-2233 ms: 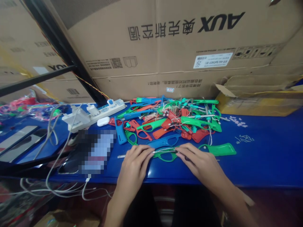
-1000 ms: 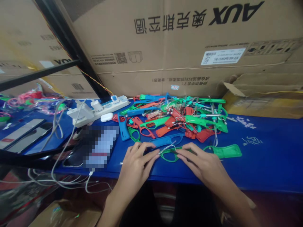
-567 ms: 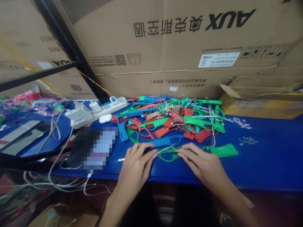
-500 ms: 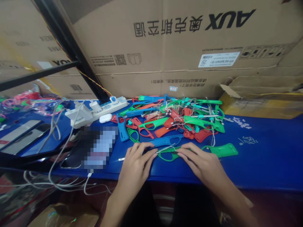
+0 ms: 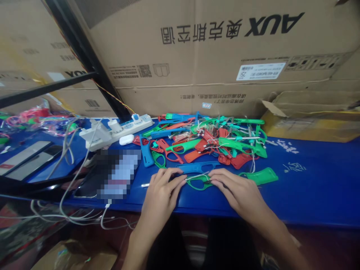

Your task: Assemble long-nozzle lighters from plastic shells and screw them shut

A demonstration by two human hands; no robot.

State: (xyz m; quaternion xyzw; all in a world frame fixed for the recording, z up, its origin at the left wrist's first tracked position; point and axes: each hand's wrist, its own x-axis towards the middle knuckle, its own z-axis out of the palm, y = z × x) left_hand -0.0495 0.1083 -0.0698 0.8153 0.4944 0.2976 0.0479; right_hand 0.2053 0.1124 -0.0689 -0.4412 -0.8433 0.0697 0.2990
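A green lighter casing (image 5: 263, 176) with an oval trigger loop lies flat near the table's front edge, its handle end pointing right. Above the loop runs a thin metal rod (image 5: 198, 175). My left hand (image 5: 164, 187) is closed, fingertips pinched at the rod's left end and the casing's neck. On the other side my right hand (image 5: 236, 187) pinches the casing near the rod's right end; its fingers partly cover the casing and any wires there. Just behind lies a blue lighter casing (image 5: 201, 167).
Behind my hands is a pile of red, green and blue casings (image 5: 208, 140) with metal tubes and wires. To the left are a phone (image 5: 120, 174), a white power strip (image 5: 129, 129) and loose cables. A cardboard box (image 5: 309, 120) stands at the back right.
My right fingertips have moved up slightly, towards the rod's end. White wire ends that stuck up there are less visible. The green casing's handle end has shifted a little left.
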